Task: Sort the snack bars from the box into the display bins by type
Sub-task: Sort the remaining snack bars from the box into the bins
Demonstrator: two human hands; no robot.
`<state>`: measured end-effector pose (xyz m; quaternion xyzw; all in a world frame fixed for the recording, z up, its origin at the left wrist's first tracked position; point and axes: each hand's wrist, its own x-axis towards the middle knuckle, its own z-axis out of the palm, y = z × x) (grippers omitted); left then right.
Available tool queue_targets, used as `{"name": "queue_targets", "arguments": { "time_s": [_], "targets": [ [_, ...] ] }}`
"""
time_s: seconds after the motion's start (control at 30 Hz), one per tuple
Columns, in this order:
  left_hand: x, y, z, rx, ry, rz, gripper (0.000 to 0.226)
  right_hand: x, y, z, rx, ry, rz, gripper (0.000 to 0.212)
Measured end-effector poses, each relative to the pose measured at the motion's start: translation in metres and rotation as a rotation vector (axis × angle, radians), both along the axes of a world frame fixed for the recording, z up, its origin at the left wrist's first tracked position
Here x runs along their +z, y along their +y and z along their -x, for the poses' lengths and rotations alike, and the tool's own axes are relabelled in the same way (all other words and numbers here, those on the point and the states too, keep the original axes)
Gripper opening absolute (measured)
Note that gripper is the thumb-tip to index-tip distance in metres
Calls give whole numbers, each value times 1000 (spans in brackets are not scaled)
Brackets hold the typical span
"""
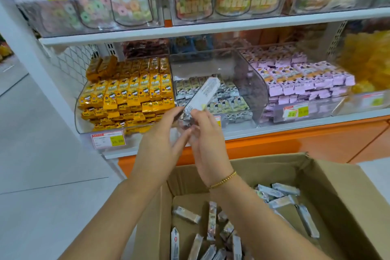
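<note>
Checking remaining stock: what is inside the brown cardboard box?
Loose silver-wrapped snack bars lie scattered in the brown cardboard box. The right forearm covers part of them; the near end is out of frame.

Silver bar [205, 93], yellow bars [126, 93], lilac bars [306, 79].
</note>
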<state>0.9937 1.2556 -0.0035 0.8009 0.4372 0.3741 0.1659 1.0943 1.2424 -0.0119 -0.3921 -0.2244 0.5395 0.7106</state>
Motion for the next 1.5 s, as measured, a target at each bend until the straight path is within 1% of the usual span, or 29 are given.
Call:
{"name": "queue_targets", "arguments": {
  "time_s": [0.07, 0.1, 0.13, 0.2, 0.23, 0.27, 0.3, 0.4, 0.47, 0.53, 0.6, 0.63, 0.7, 0.77, 0.87, 0.97, 1.0, 1.03, 1.1, 1.17, 1.23, 1.27, 1.33, 1.43, 1.5],
  "targets": [
    [-6, 10, -2, 9, 178, 51, 56, 1, 21, -32, -139, -329, -3, 27],
    [-11, 17, -1, -1, 266, 71, 58, 1, 33, -51, -191, -520, 6, 30],
    [-16, 23, 0, -21, 344, 82, 59, 0, 48, -72, -234, -701, 38, 38],
    [-24, 36, 0, -61, 445, 83, 57, -4, 77, -108, -281, -1013, 185, 67],
    [-26, 41, -1, -66, 458, 75, 55, -6, 90, -121, -277, -1157, 263, 77],
    [-28, 45, -3, -59, 451, 61, 52, -10, 103, -132, -262, -1287, 313, 79],
    [-28, 47, -6, -54, 438, 43, 51, -12, 115, -140, -244, -1381, 342, 77],
    [-29, 50, -15, -99, 404, -24, 52, -9, 140, -149, -206, -1573, 432, 67],
    [-29, 53, -18, -104, 386, -24, 56, -6, 153, -151, -177, -1721, 520, 66],
    [-28, 56, -20, -51, 373, 25, 64, -7, 164, -154, -148, -1881, 630, 64],
    [-27, 58, -21, 36, 417, 124, 71, -9, 173, -158, -156, -2013, 712, 51],
    [-26, 58, -23, 56, 442, 171, 74, -11, 177, -160, -165, -2072, 743, 45],
    [-26, 57, -27, 53, 465, 228, 78, -16, 183, -161, -160, -2180, 795, 39],
    [-26, 58, -29, 45, 475, 251, 79, -22, 189, -162, -147, -2235, 819, 39],
    [-26, 60, -28, 47, 486, 243, 80, -29, 192, -168, -125, -2195, 786, 40],
    [-27, 61, -28, 40, 493, 241, 82, -35, 192, -175, -79, -2217, 725, 38],
    [-28, 62, -28, 39, 493, 242, 83, -37, 191, -177, -63, -2233, 721, 40],
    [-28, 62, -29, 38, 491, 245, 83, -37, 190, -178, -54, -2196, 729, 43],
    [-27, 60, -29, 43, 484, 249, 84, -36, 188, -178, 7, -2171, 751, 44],
    [-26, 59, -30, 51, 481, 255, 84, -35, 188, -177, 68, -2151, 753, 40],
    [-25, 57, -32, 56, 474, 269, 85, -32, 190, -179, 156, -2195, 735, 35],
    [-25, 56, -33, 57, 470, 269, 85, -30, 191, -181, 178, -2168, 708, 34],
    [-26, 56, -33, 60, 471, 264, 85, -22, 195, -183, 138, -2109, 708, 34],
    [-28, 56, -32, 67, 466, 256, 86, -12, 198, -180, 67, -1902, 709, 47],
    [-28, 57, -33, 73, 479, 243, 88, -13, 202, -183, 84, -1869, 694, 49]
  ]
}}
